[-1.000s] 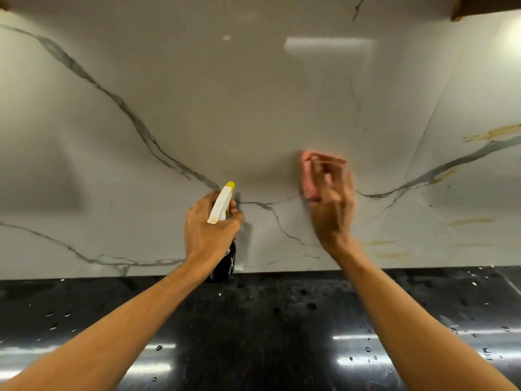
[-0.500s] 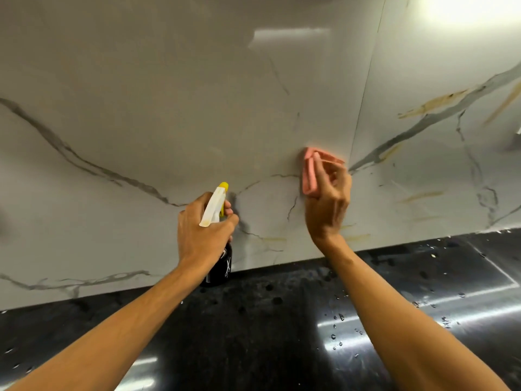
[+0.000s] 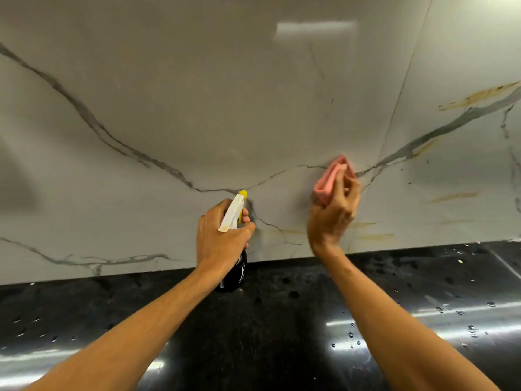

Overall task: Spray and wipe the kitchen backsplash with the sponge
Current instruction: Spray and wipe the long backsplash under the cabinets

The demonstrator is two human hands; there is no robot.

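Observation:
The backsplash [image 3: 225, 108] is glossy white marble with grey veins and some yellowish streaks at the right. My right hand [image 3: 332, 213] grips a folded pink sponge [image 3: 328, 180] and presses it against the marble, just left of a vertical panel seam. My left hand [image 3: 220, 238] grips a spray bottle [image 3: 234, 215] with a white trigger head, a yellow nozzle and a dark body. The nozzle points up at the wall. The bottle's base sits low at the joint between wall and counter.
A black polished countertop [image 3: 282, 320] runs along the bottom, dotted with water droplets and bright light reflections. The panel seam [image 3: 406, 80] rises at the right. Yellowish streaks [image 3: 375, 237] lie low on the wall right of the sponge.
My right hand has tilted the sponge and shifted it slightly along the wall near the seam. The view has swung back leftwards. My left hand keeps the bottle in the same place.

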